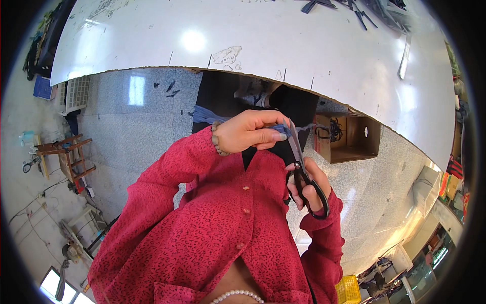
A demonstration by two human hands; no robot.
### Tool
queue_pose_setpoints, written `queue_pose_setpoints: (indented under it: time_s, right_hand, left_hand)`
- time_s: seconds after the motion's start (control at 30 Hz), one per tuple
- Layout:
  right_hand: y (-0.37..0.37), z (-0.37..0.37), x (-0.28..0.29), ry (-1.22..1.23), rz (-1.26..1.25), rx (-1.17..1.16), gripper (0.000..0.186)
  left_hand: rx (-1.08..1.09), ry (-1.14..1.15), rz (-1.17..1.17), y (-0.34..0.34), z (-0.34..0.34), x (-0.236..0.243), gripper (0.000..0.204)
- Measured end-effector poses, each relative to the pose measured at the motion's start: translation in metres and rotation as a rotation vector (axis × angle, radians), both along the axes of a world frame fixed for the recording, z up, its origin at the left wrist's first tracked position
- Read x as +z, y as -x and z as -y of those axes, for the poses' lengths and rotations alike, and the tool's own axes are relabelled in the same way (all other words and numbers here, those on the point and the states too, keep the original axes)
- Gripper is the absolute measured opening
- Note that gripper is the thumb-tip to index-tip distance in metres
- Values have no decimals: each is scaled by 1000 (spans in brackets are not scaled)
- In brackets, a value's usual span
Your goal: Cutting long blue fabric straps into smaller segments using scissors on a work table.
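Note:
My left hand is closed, thumb against fingers, on a bundle of thin blue-grey fabric strips. The strips trail off to the left over my dark-clad lap, and a thin end shows to the right of the blades. My right hand grips a pair of scissors by its black handles, fingers through the loops. The scissors' blades point away from me, their tips right beside my left fingertips and touching or crossing the strips. Whether the blades cut into the strips I cannot tell.
A white tabletop curves across the far side, with dark strips at its back right. Below its edge stands an open cardboard box holding dark cords. A wooden stool is at left, a yellow basket at lower right.

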State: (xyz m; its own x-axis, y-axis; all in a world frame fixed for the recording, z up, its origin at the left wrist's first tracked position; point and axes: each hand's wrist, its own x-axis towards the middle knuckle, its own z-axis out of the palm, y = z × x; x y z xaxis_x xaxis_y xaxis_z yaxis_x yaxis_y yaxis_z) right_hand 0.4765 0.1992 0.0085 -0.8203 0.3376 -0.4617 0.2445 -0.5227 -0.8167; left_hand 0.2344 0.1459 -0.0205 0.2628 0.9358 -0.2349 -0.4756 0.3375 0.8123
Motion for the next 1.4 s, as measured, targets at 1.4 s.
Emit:
queue_pose_setpoints:
  time_s: [1.4]
  right_hand:
    - [71,-16,-58,-548,305,-392,21]
  left_hand:
    - [417,89,-462,-13,4,-18,20]
